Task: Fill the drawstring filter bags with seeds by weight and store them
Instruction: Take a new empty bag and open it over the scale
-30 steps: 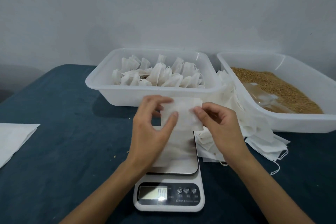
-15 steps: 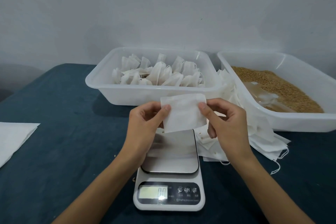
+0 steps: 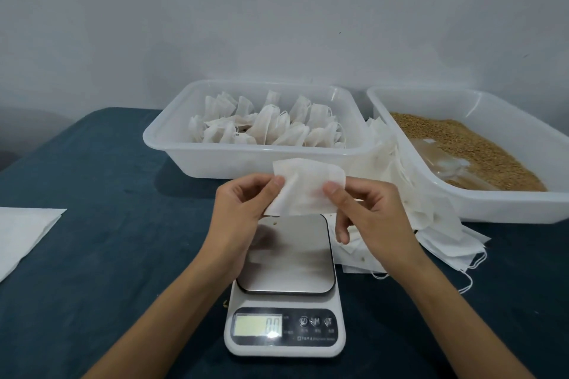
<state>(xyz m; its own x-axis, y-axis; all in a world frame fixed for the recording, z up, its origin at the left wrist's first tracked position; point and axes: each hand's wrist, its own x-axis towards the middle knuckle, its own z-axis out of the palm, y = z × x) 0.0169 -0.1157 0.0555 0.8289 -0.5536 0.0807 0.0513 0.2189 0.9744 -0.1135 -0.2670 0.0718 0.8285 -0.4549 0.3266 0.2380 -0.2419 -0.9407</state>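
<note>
Both hands pinch one empty filter bag above the scale: left hand thumb on its left edge, right hand thumb on its right. Filled bags sit in left tub, seeds in right tub

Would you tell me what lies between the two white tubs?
In the head view, a heap of empty filter bags fills the gap between the bag tub and the seed tub.
</note>
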